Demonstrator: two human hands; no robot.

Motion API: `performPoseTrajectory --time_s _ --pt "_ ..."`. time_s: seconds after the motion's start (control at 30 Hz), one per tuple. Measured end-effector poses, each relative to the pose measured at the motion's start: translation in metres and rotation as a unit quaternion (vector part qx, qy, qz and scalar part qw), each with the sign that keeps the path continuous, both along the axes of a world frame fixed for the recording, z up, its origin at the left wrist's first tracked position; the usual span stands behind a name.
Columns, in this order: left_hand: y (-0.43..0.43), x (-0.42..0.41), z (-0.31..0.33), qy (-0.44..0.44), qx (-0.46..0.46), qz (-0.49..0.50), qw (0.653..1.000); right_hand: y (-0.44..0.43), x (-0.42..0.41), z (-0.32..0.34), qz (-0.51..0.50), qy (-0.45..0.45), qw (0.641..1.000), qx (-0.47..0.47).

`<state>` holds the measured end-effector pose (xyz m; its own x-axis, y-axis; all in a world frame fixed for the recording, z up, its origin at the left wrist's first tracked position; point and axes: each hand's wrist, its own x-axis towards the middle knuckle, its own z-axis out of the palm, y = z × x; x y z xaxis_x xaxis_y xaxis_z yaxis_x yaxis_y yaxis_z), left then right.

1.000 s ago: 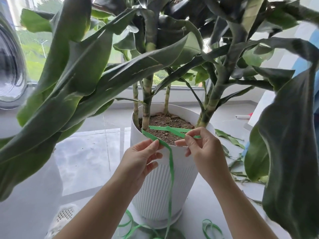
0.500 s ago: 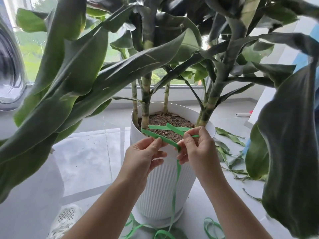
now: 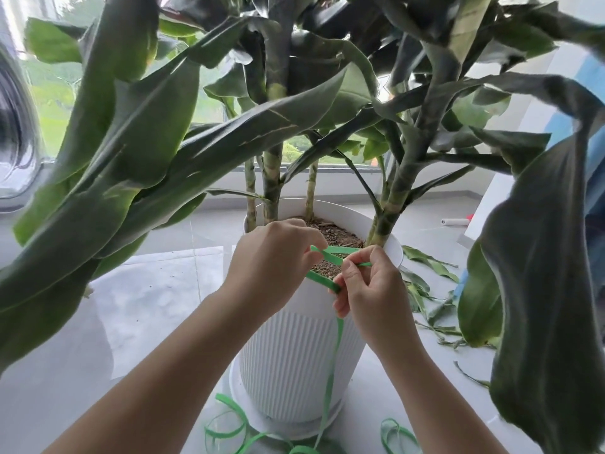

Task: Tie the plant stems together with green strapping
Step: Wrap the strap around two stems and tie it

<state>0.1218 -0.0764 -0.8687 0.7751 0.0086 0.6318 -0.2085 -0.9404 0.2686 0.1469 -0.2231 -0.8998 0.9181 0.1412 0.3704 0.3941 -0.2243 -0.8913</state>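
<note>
Several banded green plant stems (image 3: 272, 188) rise from the soil of a white ribbed pot (image 3: 294, 348). A green strapping (image 3: 330, 257) crosses over the soil near the pot's front rim. My left hand (image 3: 275, 260) is over the rim, its fingers pinched on one strand of the strapping. My right hand (image 3: 370, 286) pinches the crossing strands just to the right. The strapping's long tail (image 3: 330, 378) hangs down the pot's front to loose coils on the floor.
Large dark leaves (image 3: 163, 152) hang over both sides and crowd the view. Cut leaves (image 3: 425, 263) litter the grey tiled floor right of the pot. Green strapping coils (image 3: 229, 427) lie by the pot's saucer. A window runs behind, and a small roll (image 3: 455, 221) lies at far right.
My left hand has risen from the pot's front up over the rim and soil. My right hand has slid down and closer, gathering the crossed strands. The view has shifted slightly.
</note>
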Motion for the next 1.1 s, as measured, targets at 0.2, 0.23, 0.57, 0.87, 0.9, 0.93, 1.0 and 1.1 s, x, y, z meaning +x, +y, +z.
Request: performPoseTrajectory --time_s 0.2,0.23,0.57,0.87,0.9,0.93,1.0,1.1 --pt "0.005 0.006 -0.002 -0.014 0.050 0.016 0.999 -0.005 -0.002 -0.001 0.009 -0.036 0.999 -0.038" --pt "0.005 0.006 -0.002 -0.014 0.054 0.017 0.998 -0.008 -0.003 -0.001 0.013 -0.052 0.996 -0.067" --pt "0.009 0.011 0.004 0.037 0.111 0.014 0.993 -0.011 0.002 0.002 -0.143 -0.283 0.907 -0.278" --pt "0.011 0.009 0.004 0.047 0.144 0.006 0.988 -0.006 0.004 0.001 -0.163 -0.243 0.913 -0.283" --pt "0.011 0.009 0.005 0.049 0.146 0.006 0.988 -0.005 0.005 0.001 -0.164 -0.239 0.914 -0.283" --pt "0.011 0.010 0.005 0.051 0.146 0.005 0.988 -0.004 0.006 0.001 -0.167 -0.236 0.915 -0.282" --pt "0.012 0.010 0.005 0.053 0.144 0.001 0.988 -0.002 0.008 0.002 -0.174 -0.233 0.913 -0.286" --pt "0.012 0.011 0.004 0.043 0.141 0.001 0.989 -0.001 0.011 0.002 -0.186 -0.242 0.902 -0.304"
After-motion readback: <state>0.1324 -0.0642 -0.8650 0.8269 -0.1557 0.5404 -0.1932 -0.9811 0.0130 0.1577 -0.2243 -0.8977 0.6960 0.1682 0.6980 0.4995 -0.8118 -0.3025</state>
